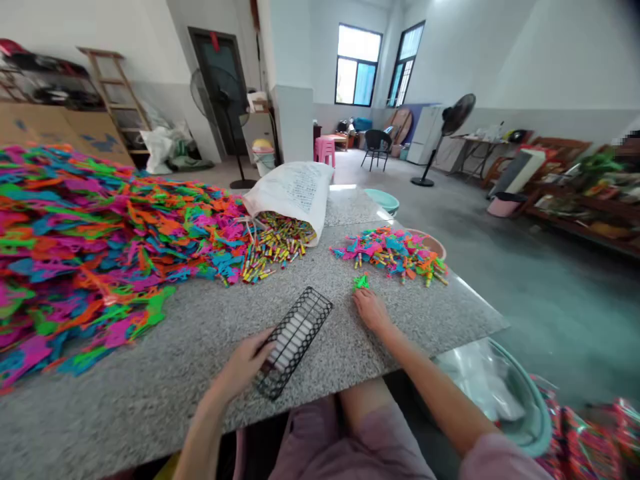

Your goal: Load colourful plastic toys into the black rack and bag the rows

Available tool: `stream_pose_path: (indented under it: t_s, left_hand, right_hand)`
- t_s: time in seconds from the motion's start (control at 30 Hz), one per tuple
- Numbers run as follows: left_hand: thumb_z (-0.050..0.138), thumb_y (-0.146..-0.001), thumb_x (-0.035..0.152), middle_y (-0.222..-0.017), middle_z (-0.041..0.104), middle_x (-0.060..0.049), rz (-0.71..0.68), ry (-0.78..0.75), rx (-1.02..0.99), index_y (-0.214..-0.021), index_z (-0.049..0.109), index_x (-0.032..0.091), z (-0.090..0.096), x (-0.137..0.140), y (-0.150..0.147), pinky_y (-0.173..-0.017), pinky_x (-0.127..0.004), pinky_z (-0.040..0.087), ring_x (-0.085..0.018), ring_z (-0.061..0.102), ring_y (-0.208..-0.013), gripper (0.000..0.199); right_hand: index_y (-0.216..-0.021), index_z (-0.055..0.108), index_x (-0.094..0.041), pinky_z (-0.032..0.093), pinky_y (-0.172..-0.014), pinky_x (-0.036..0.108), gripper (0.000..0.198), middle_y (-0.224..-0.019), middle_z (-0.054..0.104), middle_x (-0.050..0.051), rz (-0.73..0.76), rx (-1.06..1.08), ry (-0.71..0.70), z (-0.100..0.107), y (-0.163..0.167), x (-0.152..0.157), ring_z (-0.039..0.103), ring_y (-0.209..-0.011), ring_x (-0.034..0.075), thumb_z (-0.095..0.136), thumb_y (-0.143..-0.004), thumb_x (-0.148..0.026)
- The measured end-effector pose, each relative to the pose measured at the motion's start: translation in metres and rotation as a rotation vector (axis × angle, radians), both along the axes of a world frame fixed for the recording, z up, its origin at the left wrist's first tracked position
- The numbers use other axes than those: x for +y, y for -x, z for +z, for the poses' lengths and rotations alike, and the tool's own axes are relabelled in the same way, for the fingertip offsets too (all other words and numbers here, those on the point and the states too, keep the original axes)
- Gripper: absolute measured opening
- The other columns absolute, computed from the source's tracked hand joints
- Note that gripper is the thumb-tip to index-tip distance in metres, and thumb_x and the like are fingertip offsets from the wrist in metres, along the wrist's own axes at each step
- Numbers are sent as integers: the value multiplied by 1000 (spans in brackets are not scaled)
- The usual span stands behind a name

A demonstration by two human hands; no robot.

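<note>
My left hand [250,360] is closed on the near left side of a black wire basket [311,320]. The basket lies slantwise on the speckled stone table [200,360], and a row of white cylinders [290,337] shows through its mesh. Further right, my right hand [371,310] rests low over the table with its fingers drawn together at a small bright green plastic piece [361,283]. The fingertips are partly hidden. Just beyond it lies a small mixed pile of coloured plastic pieces and yellow-banded short tubes [395,253].
A large heap of flat coloured plastic pieces [100,247] covers the table's left. Short yellow tubes [275,243] spill from a white sack [295,187]. Beside the table's right edge stands a teal tub [537,413] holding clear plastic bags. A pink basin [435,245] shows behind the small pile.
</note>
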State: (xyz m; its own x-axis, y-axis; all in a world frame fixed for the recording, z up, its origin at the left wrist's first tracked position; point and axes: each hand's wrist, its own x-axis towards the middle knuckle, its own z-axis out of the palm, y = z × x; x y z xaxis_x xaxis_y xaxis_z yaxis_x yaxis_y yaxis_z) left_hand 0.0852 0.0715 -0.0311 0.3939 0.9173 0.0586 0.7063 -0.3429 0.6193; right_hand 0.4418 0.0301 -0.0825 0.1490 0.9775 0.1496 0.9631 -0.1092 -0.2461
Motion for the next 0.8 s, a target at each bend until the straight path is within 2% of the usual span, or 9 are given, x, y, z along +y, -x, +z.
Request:
stream_pose_path:
  t_s: [0.07, 0.13, 0.23, 0.33, 0.47, 0.53, 0.6, 0.67, 0.8]
  left_hand:
    - [56, -85, 21, -109, 75, -3, -48, -68, 135, -114, 72, 24, -7, 13, -39, -89, -33, 55, -22, 69, -100, 34]
    - [51, -88, 17, -119, 70, -12, 26, -130, 192, -121, 69, 19, -18, 11, -68, -99, -42, 50, -26, 65, -111, 38]
    - [47, -95, 28, -133, 61, -16, 105, -284, 270, -132, 61, 18, -43, -18, -88, -106, -53, 43, -33, 56, -124, 41]
    - [52, -93, 38, -143, 55, -17, 2, -423, 358, -137, 57, 16, -64, -51, -100, -110, -51, 42, -35, 50, -133, 49]
    - [44, -97, 41, -152, 44, -17, -126, -405, 355, -145, 47, 11, -71, -65, -126, -120, -55, 28, -33, 37, -144, 57]
    - [45, -96, 43, -155, 39, -18, -125, -384, 352, -147, 43, 11, -71, -66, -141, -119, -64, 21, -37, 28, -148, 60]
    - [46, -95, 41, -154, 39, -22, -152, -362, 327, -147, 41, 8, -74, -71, -151, -119, -62, 23, -37, 26, -148, 62]
    - [48, -93, 40, -152, 42, -25, -176, -322, 299, -148, 39, 5, -80, -81, -157, -118, -58, 28, -37, 30, -147, 65]
    - [44, -94, 34, -151, 45, -21, -265, -302, 262, -151, 34, 8, -91, -94, -157, -120, -58, 25, -34, 31, -147, 64]
  right_hand:
    - [-125, 62, -18, 40, -104, 36, 34, -136, 58, 13, -70, -10, -42, 0, -16, -11, 51, -125, 24, 43, -97, -17]
    - [-125, 63, -17, 43, -99, 39, 33, -136, 56, 17, -219, -53, -26, 2, -28, -19, 52, -123, 28, 50, -94, -17]
    - [-106, 70, -13, 46, -87, 36, 26, -123, 59, 21, -366, -67, 108, 8, -39, -21, 58, -111, 29, 48, -92, -11]
    - [-92, 68, -11, 46, -80, 33, 23, -116, 60, 21, -396, 61, 91, 14, -42, -18, 64, -96, 24, 46, -89, -6]
    - [-94, 60, -14, 50, -68, 31, 16, -85, 65, 9, -246, 577, -79, 22, -10, -13, 63, -71, 19, 50, -90, -26]
    - [-101, 56, -18, 52, -61, 30, 24, -73, 63, 1, -90, 930, -83, 25, 25, -11, 62, -60, 17, 55, -87, -38]
    - [-101, 55, -21, 53, -59, 29, 31, -73, 64, -1, 26, 1148, -66, 26, 63, -11, 64, -60, 16, 60, -82, -45]
    - [-94, 59, -21, 54, -62, 29, 29, -76, 67, 0, 86, 1154, -41, 25, 93, -10, 66, -65, 17, 64, -79, -45]
    - [-80, 66, -20, 48, -66, 28, 22, -72, 68, 1, 97, 764, 19, 18, 123, -1, 63, -67, 17, 74, -75, -39]
